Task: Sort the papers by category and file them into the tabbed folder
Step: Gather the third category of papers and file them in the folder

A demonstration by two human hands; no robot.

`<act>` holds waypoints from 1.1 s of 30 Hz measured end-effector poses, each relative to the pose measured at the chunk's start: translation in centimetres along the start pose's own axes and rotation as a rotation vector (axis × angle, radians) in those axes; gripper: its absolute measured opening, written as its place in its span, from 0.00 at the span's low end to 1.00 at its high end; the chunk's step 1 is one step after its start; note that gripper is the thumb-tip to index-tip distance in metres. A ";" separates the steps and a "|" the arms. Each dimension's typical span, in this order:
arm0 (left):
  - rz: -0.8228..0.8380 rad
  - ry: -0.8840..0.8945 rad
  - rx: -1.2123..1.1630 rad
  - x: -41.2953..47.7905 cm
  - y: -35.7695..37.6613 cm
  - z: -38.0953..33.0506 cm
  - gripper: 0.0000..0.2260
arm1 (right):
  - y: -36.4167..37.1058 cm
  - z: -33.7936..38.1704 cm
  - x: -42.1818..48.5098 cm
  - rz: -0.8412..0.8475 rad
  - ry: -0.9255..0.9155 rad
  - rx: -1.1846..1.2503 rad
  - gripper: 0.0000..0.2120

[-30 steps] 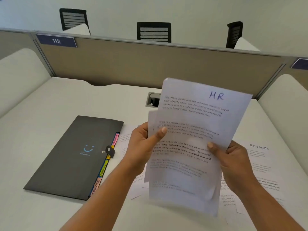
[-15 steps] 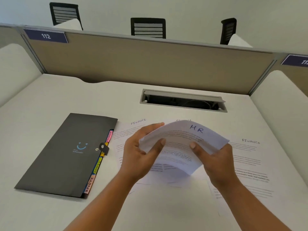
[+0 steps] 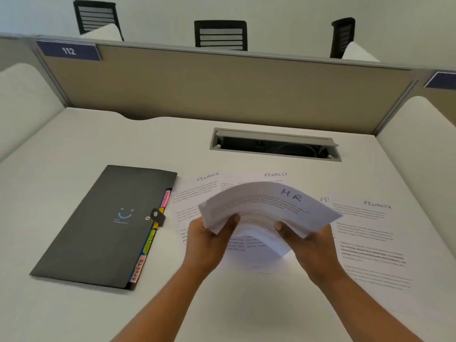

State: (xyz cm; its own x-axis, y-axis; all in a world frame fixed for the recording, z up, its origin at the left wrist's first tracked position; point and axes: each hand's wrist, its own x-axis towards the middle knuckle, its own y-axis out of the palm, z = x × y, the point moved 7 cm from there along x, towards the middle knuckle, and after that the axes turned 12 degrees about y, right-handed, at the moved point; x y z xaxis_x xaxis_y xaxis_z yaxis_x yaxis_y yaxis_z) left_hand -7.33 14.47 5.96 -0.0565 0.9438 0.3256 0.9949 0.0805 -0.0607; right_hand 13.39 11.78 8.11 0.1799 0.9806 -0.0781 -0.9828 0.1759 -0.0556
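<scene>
Head view, papers in hand: a small stack (image 3: 266, 213) headed "HR", centre of frame, held above the tabletop (image 3: 74, 149) and bowed upward in the middle.
Handling: light, limp and slippery sheet on sheet, I judge; likely to fan or slide unless squared and held by two opposite edges.
Left grip: left hand (image 3: 209, 240) pinching the stack's left near corner, thumb on top.
Right grip: right hand (image 3: 311, 245) pinching the right near edge, thumb on top.
Axis: long axis runs from lower centre toward upper right; heading at the far end.
Loose sheets: "FINANCE" pages (image 3: 370, 233) flat beneath and right.
Folder: dark tabbed folder (image 3: 103, 225) left of centre, closed, coloured tabs along its right edge.
</scene>
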 end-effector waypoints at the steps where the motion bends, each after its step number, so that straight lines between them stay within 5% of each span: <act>1: -0.002 -0.005 0.011 -0.3 -0.1 0.3 0.16 | 0.0 -0.5 -0.1 0.002 0.008 -0.012 0.14; 10: 0.010 -0.069 -0.082 0.1 -2.9 0.5 0.18 | 0.2 -3.2 -0.1 -0.033 0.109 -0.156 0.05; 15: 0.063 -0.056 0.061 1.1 -7.6 1.9 0.06 | 2.3 -3.0 -0.1 -0.008 0.100 -0.204 0.04; 20: -0.010 -0.108 0.640 2.0 -16.3 6.1 0.15 | 3.7 -5.1 -0.1 -0.079 0.206 -0.167 0.07; 25: 0.312 -0.277 1.163 1.6 -20.0 12.1 0.34 | 5.3 -6.8 -1.1 -0.210 0.285 -0.173 0.03; 28: 0.423 -0.326 1.272 1.4 -20.4 13.6 0.43 | 6.5 -7.1 -1.7 -0.244 0.308 -0.165 0.05; 33: 0.495 -0.387 1.293 0.8 -19.2 13.3 0.40 | 7.6 -7.4 -2.5 -0.265 0.345 -0.167 0.04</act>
State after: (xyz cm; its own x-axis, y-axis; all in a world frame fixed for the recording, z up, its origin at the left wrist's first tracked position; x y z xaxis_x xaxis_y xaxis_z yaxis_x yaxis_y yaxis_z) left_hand -27.63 17.94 -5.13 0.0384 0.9697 -0.2415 0.1587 -0.2445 -0.9566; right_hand 5.74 10.03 0.56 0.4552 0.8124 -0.3645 -0.8861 0.3729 -0.2753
